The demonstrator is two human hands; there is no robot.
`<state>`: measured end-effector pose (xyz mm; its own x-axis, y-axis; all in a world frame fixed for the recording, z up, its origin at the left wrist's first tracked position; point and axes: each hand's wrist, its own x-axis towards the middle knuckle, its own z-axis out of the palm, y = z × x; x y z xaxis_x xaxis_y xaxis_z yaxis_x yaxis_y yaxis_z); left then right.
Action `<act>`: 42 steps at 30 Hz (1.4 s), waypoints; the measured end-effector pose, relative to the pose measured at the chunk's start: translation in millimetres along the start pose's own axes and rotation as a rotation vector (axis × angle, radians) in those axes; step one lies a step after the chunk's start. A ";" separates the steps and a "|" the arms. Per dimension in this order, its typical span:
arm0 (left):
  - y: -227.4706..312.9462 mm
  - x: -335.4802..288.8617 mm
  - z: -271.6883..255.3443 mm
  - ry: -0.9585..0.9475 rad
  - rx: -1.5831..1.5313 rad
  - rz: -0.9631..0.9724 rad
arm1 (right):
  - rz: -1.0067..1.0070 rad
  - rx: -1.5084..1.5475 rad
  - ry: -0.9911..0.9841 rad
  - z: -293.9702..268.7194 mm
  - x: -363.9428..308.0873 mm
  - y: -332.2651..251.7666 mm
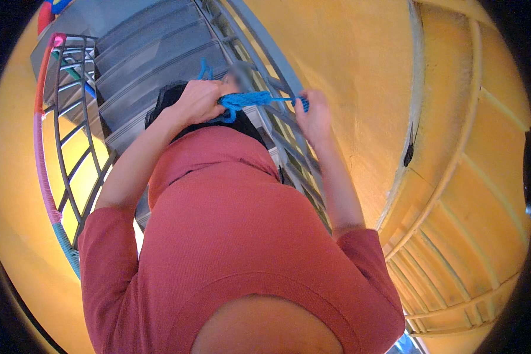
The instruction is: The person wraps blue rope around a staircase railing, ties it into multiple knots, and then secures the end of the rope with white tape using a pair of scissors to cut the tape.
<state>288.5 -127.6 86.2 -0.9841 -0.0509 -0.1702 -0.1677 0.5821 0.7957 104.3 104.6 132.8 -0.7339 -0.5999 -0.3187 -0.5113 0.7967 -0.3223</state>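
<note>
A bunch of bright blue yarn [251,99] stretches sideways between my two hands, above the lap of my red top. My left hand [202,101] is closed on its left end, and a loose strand sticks up beyond the knuckles. From the bunch a thin taut strand runs right to my right hand [314,118], whose fingers are pinched on a small blue wound piece [301,104] of the same yarn. A blurred greyish patch beside my left fingertips cannot be made out.
Grey stairs [153,59] lie in front of me. A metal railing [277,76] passes right beside my right hand. On the left, another railing [39,141] has its handrail wrapped in coloured yarn. A yellow wall [360,76] rises at the right.
</note>
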 end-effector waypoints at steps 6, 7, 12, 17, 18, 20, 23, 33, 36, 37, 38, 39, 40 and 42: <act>11.0 -6.3 -5.9 0.016 -0.079 0.019 | 0.751 1.549 -0.220 79.8 -20.0 -27.2; 12.4 -4.3 -5.6 -0.014 -0.066 0.017 | 0.792 1.809 -0.195 90.6 -17.1 -21.1; -24.5 -15.7 -3.5 -0.113 -0.135 -0.083 | 0.633 1.793 -0.142 99.8 -18.6 -26.5; -51.8 -10.6 -18.6 -0.083 -0.167 -0.025 | 0.542 1.310 -0.043 98.0 -30.2 -39.0; -40.7 4.4 -20.4 -0.039 -0.157 0.017 | 0.545 1.205 -0.022 96.5 -32.1 -41.4; -5.8 41.9 -16.8 0.043 -0.142 0.106 | 0.495 0.991 -0.027 103.8 -38.5 -32.5; 14.4 73.3 44.2 -0.056 -0.271 0.119 | 0.376 0.776 0.013 93.6 -43.0 -47.6; -8.7 64.3 75.9 -0.471 -0.393 -0.246 | 0.038 0.580 -0.164 62.9 -83.6 -84.9; -20.2 27.6 9.1 -0.362 -0.721 -0.393 | 0.138 0.645 -0.050 62.3 -86.2 -75.6; -31.6 15.2 -2.3 -0.398 -0.829 -0.411 | 0.095 0.648 0.133 61.6 -80.1 -66.4; -22.8 6.6 -11.6 -0.404 -0.774 -0.411 | 0.105 0.370 0.228 38.8 -70.4 -68.6; -4.1 -0.3 -21.2 -0.418 -0.717 -0.403 | 0.011 0.360 0.439 44.5 -58.6 -45.6; 9.8 -9.0 -24.2 -0.424 -0.664 -0.404 | 0.002 0.326 0.482 28.9 -48.4 -41.6; 33.8 -18.9 -21.1 -0.374 -0.673 -0.396 | -0.030 0.011 0.439 14.4 -28.1 -16.9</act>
<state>300.2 -124.0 128.6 -0.7816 0.1911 -0.5937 -0.6095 -0.0318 0.7922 140.0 106.9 134.4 -0.8405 -0.5326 0.0996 -0.5323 0.7772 -0.3355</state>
